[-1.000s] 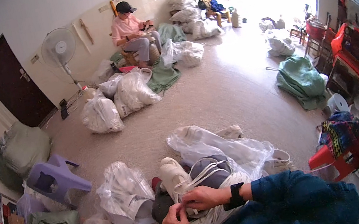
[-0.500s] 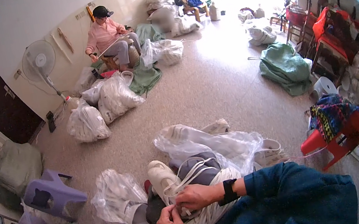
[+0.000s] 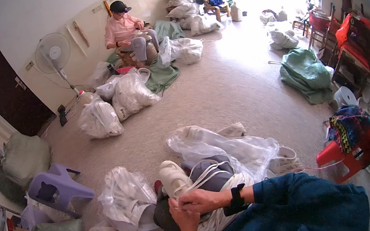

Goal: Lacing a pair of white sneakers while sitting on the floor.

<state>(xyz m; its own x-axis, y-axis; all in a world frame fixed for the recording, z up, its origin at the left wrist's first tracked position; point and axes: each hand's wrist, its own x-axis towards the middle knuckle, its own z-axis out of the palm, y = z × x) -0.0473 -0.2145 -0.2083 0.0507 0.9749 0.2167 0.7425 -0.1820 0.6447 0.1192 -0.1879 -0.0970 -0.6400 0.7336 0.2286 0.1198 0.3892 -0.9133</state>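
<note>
A cream-white shoe [image 3: 172,177] rests toe-up on my lap, just beyond my hands. White shoelaces [image 3: 209,173] loop from it across the dark grey cloth over my knee. My left hand [image 3: 186,218] is closed in a pinch at the shoe's near end. Against its fingertips, my right hand [image 3: 202,200] is pinched too, with lace running into the fingers. The exact spot they grip is hidden by the fingers. A thick bundle of white laces [image 3: 228,219] lies over my lap under my right forearm.
Clear plastic bags of shoes [image 3: 127,195] stand at my left, and another clear bag [image 3: 230,144] lies ahead. A purple stool [image 3: 62,189] is left, a red stool [image 3: 353,155] right. Across the room a person [image 3: 125,29] sits working among sacks beside a fan [image 3: 52,52].
My left hand has moved up and turned, meeting my right hand's fingertips closer to the shoe. The view has shifted slightly left. The seated person's hands have come closer together.
</note>
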